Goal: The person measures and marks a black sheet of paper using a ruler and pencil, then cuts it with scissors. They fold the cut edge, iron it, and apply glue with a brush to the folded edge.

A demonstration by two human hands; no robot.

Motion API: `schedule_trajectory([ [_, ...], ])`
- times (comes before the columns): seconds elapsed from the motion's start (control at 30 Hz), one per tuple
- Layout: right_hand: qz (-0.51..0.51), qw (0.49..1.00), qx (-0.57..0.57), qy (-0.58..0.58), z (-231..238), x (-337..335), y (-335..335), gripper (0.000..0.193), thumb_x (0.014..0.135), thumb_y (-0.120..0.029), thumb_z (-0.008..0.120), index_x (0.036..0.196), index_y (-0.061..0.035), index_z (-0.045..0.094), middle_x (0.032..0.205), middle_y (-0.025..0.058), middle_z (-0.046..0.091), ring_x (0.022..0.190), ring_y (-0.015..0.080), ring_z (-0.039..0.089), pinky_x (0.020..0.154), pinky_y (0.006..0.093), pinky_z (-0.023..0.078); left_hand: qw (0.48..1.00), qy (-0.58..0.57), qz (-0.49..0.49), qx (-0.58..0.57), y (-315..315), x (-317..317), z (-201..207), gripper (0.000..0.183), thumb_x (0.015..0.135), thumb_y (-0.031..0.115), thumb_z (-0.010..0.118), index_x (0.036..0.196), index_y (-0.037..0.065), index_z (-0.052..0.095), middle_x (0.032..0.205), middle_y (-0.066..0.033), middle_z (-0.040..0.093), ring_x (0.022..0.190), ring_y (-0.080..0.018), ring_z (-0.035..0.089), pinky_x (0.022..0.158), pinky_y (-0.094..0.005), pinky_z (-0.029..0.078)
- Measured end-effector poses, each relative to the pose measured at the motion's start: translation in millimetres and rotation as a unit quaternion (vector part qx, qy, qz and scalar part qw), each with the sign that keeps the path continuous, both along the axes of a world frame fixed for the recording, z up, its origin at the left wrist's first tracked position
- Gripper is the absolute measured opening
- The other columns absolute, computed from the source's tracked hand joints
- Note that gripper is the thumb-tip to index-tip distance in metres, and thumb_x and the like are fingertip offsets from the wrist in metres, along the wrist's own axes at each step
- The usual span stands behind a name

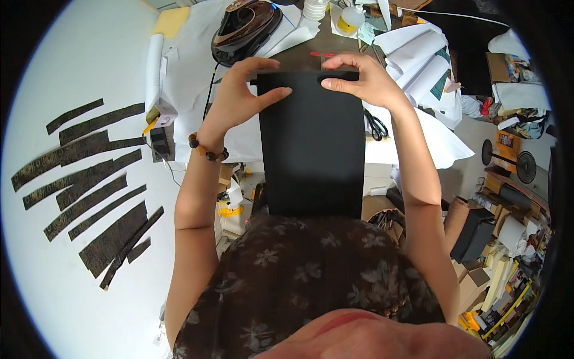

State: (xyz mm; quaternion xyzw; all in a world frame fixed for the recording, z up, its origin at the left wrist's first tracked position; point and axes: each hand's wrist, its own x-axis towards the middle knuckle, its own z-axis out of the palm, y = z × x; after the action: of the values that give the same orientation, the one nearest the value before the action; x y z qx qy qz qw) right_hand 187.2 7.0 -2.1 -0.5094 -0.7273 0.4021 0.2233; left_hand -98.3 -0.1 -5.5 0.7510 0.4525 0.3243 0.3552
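A long black sheet [312,143] hangs from the table side down toward my body, its lower end meeting my dark flowered top. At its far left corner is my left hand [242,90], with the thumb on the sheet's face and the fingers curled behind the edge. My right hand [365,81] grips the far right corner the same way, thumb in front. The fingertips behind the sheet are partly hidden. Just beyond the sheet's far edge lies a small red-topped tool [321,54] on the dark tabletop.
A glossy brown appliance with a handle [246,30] stands at the back left, near a bottle [350,20]. White paper [412,60] and a coiled black cable [375,125] lie to the right. Dark patterned strips [84,161] cover the left wall. Boxes [472,287] crowd the right floor.
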Motion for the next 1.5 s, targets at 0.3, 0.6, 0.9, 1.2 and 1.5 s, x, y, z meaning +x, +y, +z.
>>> schedule_trajectory([
  [0.3, -0.042, 0.984, 0.036, 0.171, -16.6, -12.0, -5.8, 0.011, 0.078, -0.008, 0.081, 0.086, -0.0037, 0.074, 0.086, 0.0041, 0.069, 0.081, 0.0143, 0.065, 0.074, 0.0283, 0.051, 0.980, -0.096, -0.011, -0.174, 13.0, 14.8, -12.0, 0.010, 0.082, 0.001, 0.074, 0.091, 0.001, 0.071, 0.090, -0.0047, 0.071, 0.087, -0.0134, 0.066, 0.086, -0.0287, 0.050],
  [0.6, -0.047, 0.915, 0.395, 0.075, -38.3, -16.7, -19.6, 0.018, 0.065, -0.006, 0.083, 0.081, -0.0102, 0.077, 0.085, 0.0004, 0.066, 0.077, 0.0206, 0.062, 0.076, 0.0358, 0.049, 0.972, -0.051, -0.008, 0.227, -1.5, 18.4, -31.6, 0.020, 0.068, -0.005, 0.074, 0.082, 0.009, 0.072, 0.093, -0.0023, 0.072, 0.088, -0.0206, 0.066, 0.100, -0.0461, 0.044],
  [0.9, -0.117, 0.957, 0.246, 0.102, -18.2, -17.0, -16.4, 0.036, 0.069, -0.008, 0.085, 0.102, -0.0049, 0.072, 0.094, 0.0048, 0.070, 0.082, 0.0189, 0.064, 0.077, 0.0308, 0.051, 0.991, -0.121, 0.045, 0.042, -0.1, 23.9, -15.8, 0.043, 0.074, -0.004, 0.075, 0.115, 0.005, 0.064, 0.086, -0.0044, 0.068, 0.086, -0.0191, 0.065, 0.092, -0.0359, 0.048],
  [1.2, 0.016, 0.954, 0.296, -0.029, 2.5, -47.5, -7.7, 0.020, 0.069, -0.010, 0.081, 0.085, -0.0057, 0.069, 0.098, 0.0050, 0.065, 0.091, 0.0249, 0.063, 0.081, 0.0356, 0.050, 0.985, -0.171, 0.033, -0.016, 5.7, 14.0, -25.2, 0.035, 0.082, -0.006, 0.064, 0.115, 0.004, 0.062, 0.089, -0.0053, 0.068, 0.087, -0.0155, 0.063, 0.085, -0.0284, 0.047],
  [1.5, 0.009, 0.967, 0.253, -0.040, -0.8, -54.2, -5.9, 0.028, 0.069, -0.017, 0.082, 0.093, -0.0049, 0.073, 0.091, 0.0055, 0.061, 0.087, 0.0235, 0.061, 0.079, 0.0357, 0.048, 0.997, -0.056, -0.005, 0.050, 6.0, 8.9, -15.2, 0.025, 0.076, 0.000, 0.074, 0.100, 0.005, 0.071, 0.096, -0.0052, 0.067, 0.093, -0.0195, 0.058, 0.083, -0.0297, 0.047],
])
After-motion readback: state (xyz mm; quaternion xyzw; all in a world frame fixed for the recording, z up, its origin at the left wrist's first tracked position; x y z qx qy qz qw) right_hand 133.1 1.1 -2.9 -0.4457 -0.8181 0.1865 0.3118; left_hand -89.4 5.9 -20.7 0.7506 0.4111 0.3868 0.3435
